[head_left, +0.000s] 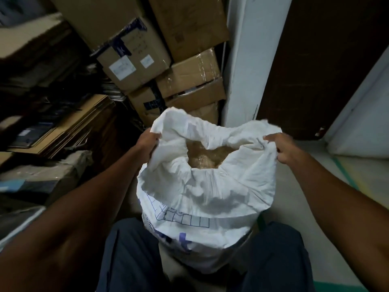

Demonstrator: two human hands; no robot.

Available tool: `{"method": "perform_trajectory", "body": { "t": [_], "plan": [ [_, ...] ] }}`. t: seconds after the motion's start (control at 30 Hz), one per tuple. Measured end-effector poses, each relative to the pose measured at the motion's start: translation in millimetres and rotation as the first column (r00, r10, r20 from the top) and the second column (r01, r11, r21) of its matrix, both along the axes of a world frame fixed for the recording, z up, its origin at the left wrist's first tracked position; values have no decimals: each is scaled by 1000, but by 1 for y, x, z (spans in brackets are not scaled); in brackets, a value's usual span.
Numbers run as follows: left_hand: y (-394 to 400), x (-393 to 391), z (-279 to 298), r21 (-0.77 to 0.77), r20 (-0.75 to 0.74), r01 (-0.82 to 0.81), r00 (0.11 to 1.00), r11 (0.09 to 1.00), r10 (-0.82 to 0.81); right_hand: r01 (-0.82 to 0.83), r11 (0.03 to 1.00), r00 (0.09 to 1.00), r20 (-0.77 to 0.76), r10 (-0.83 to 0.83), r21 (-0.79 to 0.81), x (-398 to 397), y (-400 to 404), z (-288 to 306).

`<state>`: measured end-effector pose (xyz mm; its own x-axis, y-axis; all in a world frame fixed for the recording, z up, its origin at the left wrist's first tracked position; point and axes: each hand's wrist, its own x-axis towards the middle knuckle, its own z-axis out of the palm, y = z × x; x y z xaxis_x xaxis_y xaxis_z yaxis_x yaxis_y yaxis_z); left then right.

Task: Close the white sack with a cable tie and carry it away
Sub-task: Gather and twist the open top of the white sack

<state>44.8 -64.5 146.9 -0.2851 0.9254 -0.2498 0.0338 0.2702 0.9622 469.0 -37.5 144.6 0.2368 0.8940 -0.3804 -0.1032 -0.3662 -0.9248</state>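
Observation:
A white woven sack (202, 199) with blue print stands upright on the floor between my knees. Its mouth is open and a tan, grainy filling (207, 158) shows inside. My left hand (148, 142) grips the left edge of the sack's rim. My right hand (283, 147) grips the right edge of the rim. Both hands hold the rim apart and raised. No cable tie is visible.
Stacked cardboard boxes (134, 60) rise behind the sack. Flattened cardboard and clutter (54, 131) fill the left side. A white pillar (248, 66) and a dark brown door (320, 60) stand at the back right. Pale floor (328, 175) lies to the right.

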Motion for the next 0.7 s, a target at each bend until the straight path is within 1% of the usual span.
{"method": "perform_trajectory", "body": {
  "t": [0.03,0.1,0.2,0.3,0.37,0.43,0.5,0.6,0.7],
  "plan": [
    [0,6,13,58,-38,14,999,998,-12,-4,998,1000,-2,5,68,-3,-5,15],
    [-1,18,44,148,-83,34,996,988,-22,-74,982,997,-3,76,174,-13,-16,48],
    [2,29,79,165,-140,115,986,980,-92,-171,948,985,22,172,267,-23,-18,84],
    [4,32,94,152,-111,162,983,975,-146,-178,940,984,54,170,290,-41,-18,111],
    [-3,43,109,226,-141,211,973,951,-182,-200,934,980,84,183,297,-57,-21,124],
    [-8,53,119,285,-198,232,964,930,-179,-208,932,976,117,181,295,-72,-23,131],
    [-9,55,118,287,-229,259,953,922,-197,-216,933,971,162,175,288,-89,-26,135],
    [-7,56,113,250,-246,264,948,932,-203,-242,929,960,210,186,280,-114,-32,135],
    [-6,66,107,246,-245,296,940,923,-236,-321,900,933,261,247,296,-138,-39,130]
  ]
}}
